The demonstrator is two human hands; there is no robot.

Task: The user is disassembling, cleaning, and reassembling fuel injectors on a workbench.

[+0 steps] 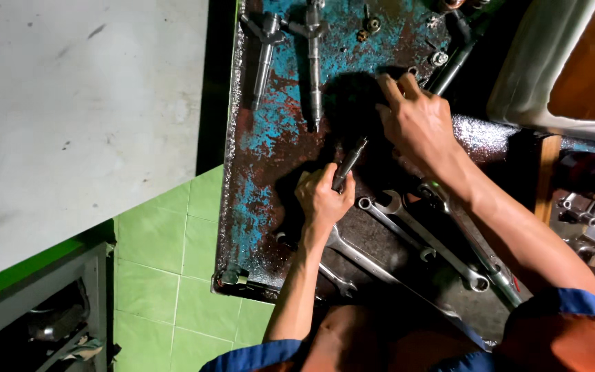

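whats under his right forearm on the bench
Wrenches lie on the metal bench, running beneath the right forearm. Their covered middle parts and anything else below it cannot be seen.

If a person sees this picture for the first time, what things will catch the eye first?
First, the worn metal workbench with patchy turquoise paint, at the centre. On it the left hand grips a slim metal injector, while the right hand reaches towards the bench's far side. Two more injectors lie at the top, and several wrenches lie near the person.
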